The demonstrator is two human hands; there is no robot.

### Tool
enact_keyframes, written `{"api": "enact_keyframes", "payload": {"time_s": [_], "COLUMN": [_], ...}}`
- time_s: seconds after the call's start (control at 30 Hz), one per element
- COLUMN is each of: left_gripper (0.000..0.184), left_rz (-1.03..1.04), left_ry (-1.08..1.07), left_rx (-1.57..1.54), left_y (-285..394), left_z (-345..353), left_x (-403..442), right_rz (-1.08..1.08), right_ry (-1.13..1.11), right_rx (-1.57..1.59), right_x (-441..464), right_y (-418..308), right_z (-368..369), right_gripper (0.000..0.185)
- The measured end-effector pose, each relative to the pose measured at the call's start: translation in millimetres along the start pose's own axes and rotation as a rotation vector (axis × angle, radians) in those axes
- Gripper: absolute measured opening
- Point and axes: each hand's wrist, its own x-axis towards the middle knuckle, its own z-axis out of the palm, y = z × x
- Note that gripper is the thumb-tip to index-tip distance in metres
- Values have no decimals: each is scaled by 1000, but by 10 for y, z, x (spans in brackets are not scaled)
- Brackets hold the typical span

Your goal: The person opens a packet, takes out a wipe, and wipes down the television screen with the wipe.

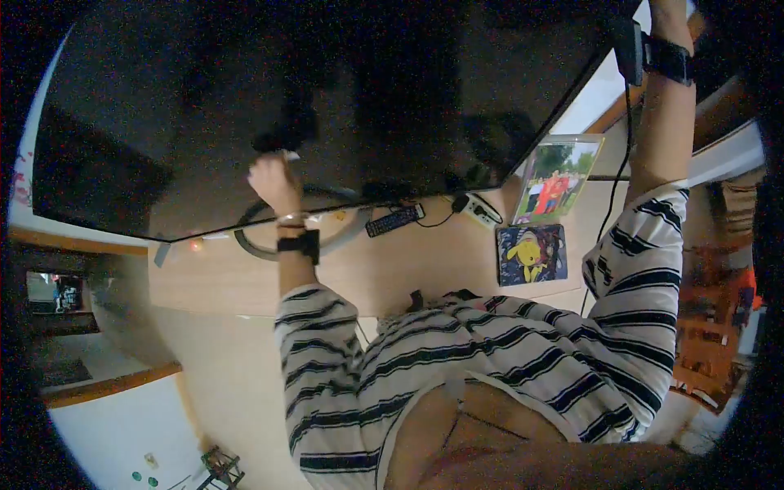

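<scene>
My left hand is at the lower part of a large dark television screen, left of the middle. Its fingers are curled and blurred, with a small pale bit at their tips that I cannot make out. My right arm reaches up at the right, past the screen's edge, and the hand itself is cut off by the top of the view. A dark device with a hanging black cable is by the right wrist strap.
Below the screen, a wooden table bears a round stand ring, a black remote, a white power strip, a framed group photo and a dark case with a yellow character. A black cable runs down at the right.
</scene>
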Motion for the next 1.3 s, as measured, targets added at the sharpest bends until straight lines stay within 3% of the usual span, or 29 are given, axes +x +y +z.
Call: {"api": "enact_keyframes", "payload": {"time_s": [0.07,0.13,0.17,0.23,0.3,0.37,0.43,0.6,0.67,0.77,0.83,0.87,0.9,0.93,0.97,1.0,1.03,1.07,1.1,1.17,1.2,1.3], "left_gripper": [6,7,7,7,9,17,17,10,13,16,16,16,16,16,17,17,21,21,21,20,20,14], "left_rz": [-94,-513,-523,-811,-755,-573,-577,-322,-77,-18,18,-191,-405,-428,-745,-1044,-1038,-1056,-1062,-1028,-1024,-852], "left_ry": [-93,-63,-65,48,200,354,429,437,235,-184,-255,-275,-284,-275,-163,-2,14,33,13,-37,-34,-60], "left_rx": [-34,-218,-214,-469,-654,-358,-556,-268,-186,-140,-166,-406,-643,-640,-1258,-1871,-1873,-1864,-1909,-1992,-1993,-2046], "left_y": [47,72,2,-209,-226,-191,-147,-115,-99,81,146,181,192,137,44,10,39,61,61,-77,-152,-443], "left_z": [2,89,172,302,-31,-418,-621,-643,-476,-276,-283,-302,-305,-324,-340,-398,-561,-702,-825,-925,-974,-1041], "left_x": [-359,-705,-894,-1089,-464,314,893,1227,902,160,-136,-233,-306,-342,-360,-358,-221,-128,-20,29,33,-51], "right_rz": [-47,-35,-21,17,52,88,69,49,125,242,125,62,148,-3,-29,110,85,104,239,462,666,815], "right_ry": [2,16,20,20,35,25,17,23,66,-46,29,45,10,80,56,156,50,-38,-234,-702,-812,-944], "right_rx": [56,15,-28,-20,-33,57,-16,-13,-32,-702,-242,-19,50,-2,-43,54,-27,83,440,742,930,1004], "right_x": [1,9,2,-9,9,-19,-56,-73,-81,-268,-109,-29,-67,-138,-247,-508,-727,-1001,-1205,-1621,-1836,-2337], "right_y": [-39,-10,-3,-54,-25,12,-78,-77,-54,1728,601,8,-183,-207,-371,-413,-645,-805,-1263,-1716,-1923,-2488], "right_z": [-55,-97,-75,-57,-100,-90,-40,-44,-16,-830,-349,-96,-78,-40,12,90,229,438,712,1193,1464,2192], "right_gripper": [12,12,12,11,11,10,10,10,9,9,11,13,19,28,31,19,15,7,8,7,8,8]}}
